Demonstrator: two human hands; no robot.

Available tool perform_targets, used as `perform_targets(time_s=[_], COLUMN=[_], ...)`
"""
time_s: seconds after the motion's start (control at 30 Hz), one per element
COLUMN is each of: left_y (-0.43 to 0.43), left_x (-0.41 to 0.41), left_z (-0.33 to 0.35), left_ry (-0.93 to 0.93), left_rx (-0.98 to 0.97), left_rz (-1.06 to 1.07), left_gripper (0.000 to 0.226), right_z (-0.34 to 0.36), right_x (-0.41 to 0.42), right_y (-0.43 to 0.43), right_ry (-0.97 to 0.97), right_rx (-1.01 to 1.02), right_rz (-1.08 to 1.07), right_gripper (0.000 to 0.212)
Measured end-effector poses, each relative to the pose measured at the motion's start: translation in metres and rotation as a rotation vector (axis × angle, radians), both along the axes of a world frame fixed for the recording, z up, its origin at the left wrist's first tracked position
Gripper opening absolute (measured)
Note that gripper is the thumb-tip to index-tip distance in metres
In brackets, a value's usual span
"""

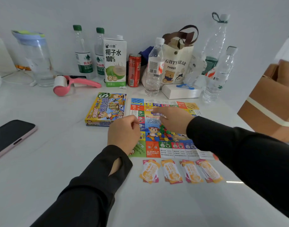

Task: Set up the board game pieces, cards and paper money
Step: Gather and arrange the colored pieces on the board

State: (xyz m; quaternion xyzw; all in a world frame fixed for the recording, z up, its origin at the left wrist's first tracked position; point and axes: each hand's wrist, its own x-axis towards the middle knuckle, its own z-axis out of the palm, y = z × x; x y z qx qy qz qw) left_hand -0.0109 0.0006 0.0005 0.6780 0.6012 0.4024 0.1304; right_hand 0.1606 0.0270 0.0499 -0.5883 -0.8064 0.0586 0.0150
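A colourful paper game board (166, 149) lies flat on the white table. A heap of small coloured plastic pieces (165, 132) sits at its centre. Along the board's near edge lie several small stacks of orange and pink paper money (181, 172). The game box (106, 108) rests left of the board. My left hand (124, 131) hovers over the board's left edge with fingers curled; nothing shows in it. My right hand (173, 119) reaches over the board's middle, fingers extended just above the heap of pieces.
Bottles (154, 68), a coconut water carton (115, 63), a red can (134, 70), a tote bag (176, 63) and a white box (181, 92) line the back. A pink roller (71, 84), a jug (37, 58), a phone (9, 136) at left and a cardboard box (271, 102) at right.
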Motion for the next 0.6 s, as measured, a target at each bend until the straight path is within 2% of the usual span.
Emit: perform_targets(time_s=[0.17, 0.6], left_y=[0.001, -0.001], left_x=[0.000, 0.000], left_z=[-0.002, 0.000], left_ry=[0.092, 0.161], left_rx=[-0.080, -0.072], left_rz=[-0.038, -0.035], left_gripper=[0.023, 0.025], right_z=[-0.005, -0.010], right_x=[-0.021, -0.001], right_y=[0.031, -0.006], right_ry=[0.053, -0.052], right_rx=[-0.140, -0.226], right_rz=[-0.127, -0.078], right_gripper=[0.050, 0.048])
